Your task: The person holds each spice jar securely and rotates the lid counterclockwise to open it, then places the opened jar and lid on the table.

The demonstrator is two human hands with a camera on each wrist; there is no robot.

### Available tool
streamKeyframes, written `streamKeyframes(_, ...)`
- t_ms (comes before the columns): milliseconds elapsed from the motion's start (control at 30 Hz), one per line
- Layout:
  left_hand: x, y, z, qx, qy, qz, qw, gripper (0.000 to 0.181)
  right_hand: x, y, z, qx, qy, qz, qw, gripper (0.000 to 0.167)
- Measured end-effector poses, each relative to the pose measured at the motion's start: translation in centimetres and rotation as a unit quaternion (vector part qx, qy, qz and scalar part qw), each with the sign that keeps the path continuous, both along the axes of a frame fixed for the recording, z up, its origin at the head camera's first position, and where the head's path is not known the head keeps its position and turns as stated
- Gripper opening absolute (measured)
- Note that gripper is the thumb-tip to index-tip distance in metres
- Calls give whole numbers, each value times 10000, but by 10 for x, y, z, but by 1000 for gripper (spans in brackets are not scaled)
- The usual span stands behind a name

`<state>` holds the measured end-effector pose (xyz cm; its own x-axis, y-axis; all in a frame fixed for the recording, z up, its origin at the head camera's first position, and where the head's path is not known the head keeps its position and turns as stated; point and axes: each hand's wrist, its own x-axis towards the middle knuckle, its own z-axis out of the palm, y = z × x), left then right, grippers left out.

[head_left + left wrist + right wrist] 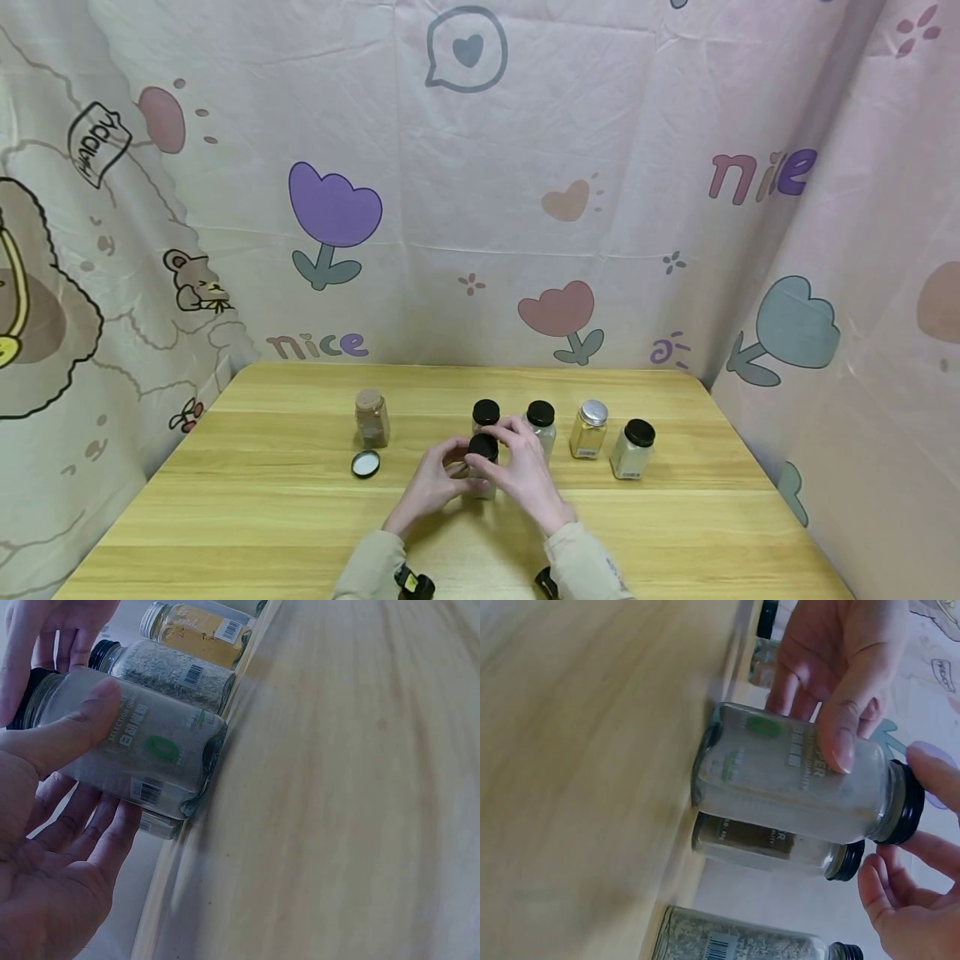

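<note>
My left hand (433, 485) grips the body of a clear glass spice jar (161, 750) with a green mark on its label and pale powder inside. The jar stands upright on the wooden table; the wrist views show it sideways. Fingers and thumb of my right hand (527, 473) pinch the black lid (906, 802), which sits on the jar's neck. Directly behind it stands another black-lidded jar (486, 411). Far to the left, a brown-filled jar (372, 423) has no black lid on it. In front of that lies a loose lid (365, 463), white inside facing up.
Right of the hands stand a black-lidded jar (541, 415) with pale flakes, a silver-lidded jar (588, 433) with yellow contents, and another black-lidded jar (632, 452). A printed curtain (450, 208) hangs behind and beside the wooden table (247, 517).
</note>
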<state>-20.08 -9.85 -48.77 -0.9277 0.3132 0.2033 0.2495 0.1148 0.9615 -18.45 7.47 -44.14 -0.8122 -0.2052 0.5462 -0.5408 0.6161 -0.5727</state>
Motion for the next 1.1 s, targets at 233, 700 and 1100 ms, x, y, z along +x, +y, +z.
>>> streamKeyframes(233, 0, -1, 0, -51, 29, -42, 10000, 50, -2, 6, 4, -177, -563, 365, 9976, 41)
streamKeyframes(700, 0, 0, -1, -35, 28, -12, 10000, 49, 1, 0, 1, -213, -400, 42, 9990, 38)
streamKeyframes(1100, 0, 0, -1, -19, -44, 12, 10000, 49, -1, 3, 1, -187, -502, 264, 9982, 43)
